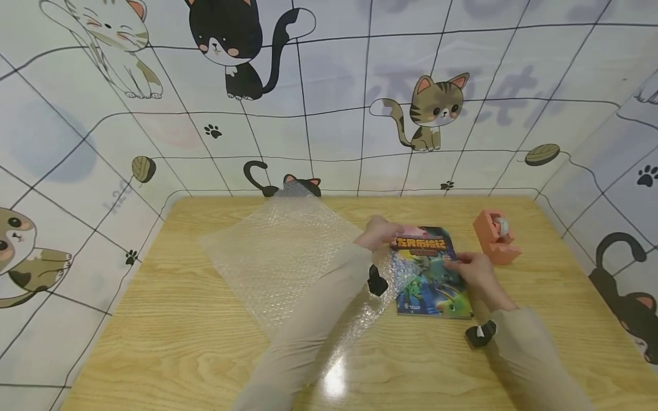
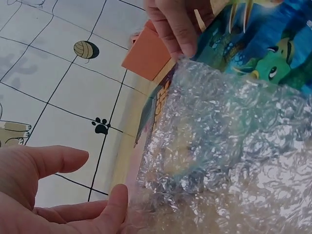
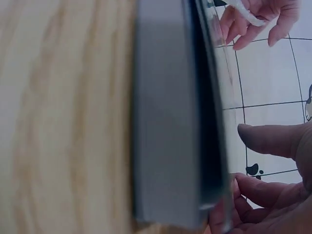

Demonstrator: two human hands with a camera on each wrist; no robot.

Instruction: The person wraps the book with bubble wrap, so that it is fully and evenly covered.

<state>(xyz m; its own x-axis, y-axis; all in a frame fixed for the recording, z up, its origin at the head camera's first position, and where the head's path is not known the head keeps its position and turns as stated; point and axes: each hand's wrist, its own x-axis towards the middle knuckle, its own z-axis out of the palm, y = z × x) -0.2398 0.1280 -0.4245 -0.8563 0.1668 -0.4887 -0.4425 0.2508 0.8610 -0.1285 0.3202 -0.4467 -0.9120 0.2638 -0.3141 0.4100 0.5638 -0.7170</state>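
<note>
A colourful cartoon-covered book (image 1: 433, 285) lies near the middle right of the table, partly beneath a corner of clear bubble wrap (image 1: 288, 245). My left hand (image 1: 380, 233) is at its upper left corner. In the left wrist view, that hand's thumb and fingers stand apart, fingertips at the wrap's edge (image 2: 146, 195). At the book's right edge is my right hand (image 1: 477, 271), fingertips over the cover. The right wrist view shows the cover slightly raised off the pages (image 3: 168, 122), with the right thumb (image 3: 265, 139) extended and fingers close to the cover edge.
An orange tape dispenser (image 1: 496, 237) stands just beyond the right hand, at the back right. The wooden table (image 1: 169, 319) meets a cat-patterned cloth wall (image 1: 334, 142) behind. The far corner of the wrap rises against that wall.
</note>
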